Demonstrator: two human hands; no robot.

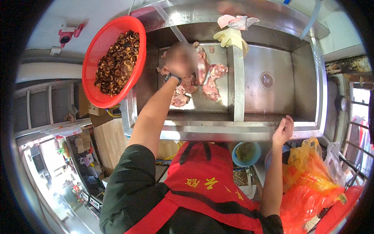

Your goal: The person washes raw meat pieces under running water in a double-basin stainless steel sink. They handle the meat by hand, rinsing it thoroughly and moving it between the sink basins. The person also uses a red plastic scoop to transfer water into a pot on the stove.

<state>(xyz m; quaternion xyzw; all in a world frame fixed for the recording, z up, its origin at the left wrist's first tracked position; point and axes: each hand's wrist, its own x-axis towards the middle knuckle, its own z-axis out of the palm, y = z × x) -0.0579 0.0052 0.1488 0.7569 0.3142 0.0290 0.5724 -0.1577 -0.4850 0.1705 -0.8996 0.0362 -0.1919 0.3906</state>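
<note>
My left hand (181,60) reaches into the left basin (220,109) of a stainless steel sink, over pieces of raw, bony meat. A blur covers most of this hand, so its fingers and anything in them are hidden. A dark band circles the left wrist. Right of the hand lie a long piece of raw meat (201,65) and another raw piece (215,77); more meat (179,99) lies below the wrist. My right hand (284,130) is at the front rim of the right basin (271,101), its fingers loosely bent and nothing visible in them.
A red plastic basket (136,84) of dark, dried-looking pieces stands tilted at left. A pale rubber glove (229,38) drapes over the divider, near a pink-and-grey cloth (236,22). Below the sink are a blue basin (247,154) and orange plastic bags (306,175).
</note>
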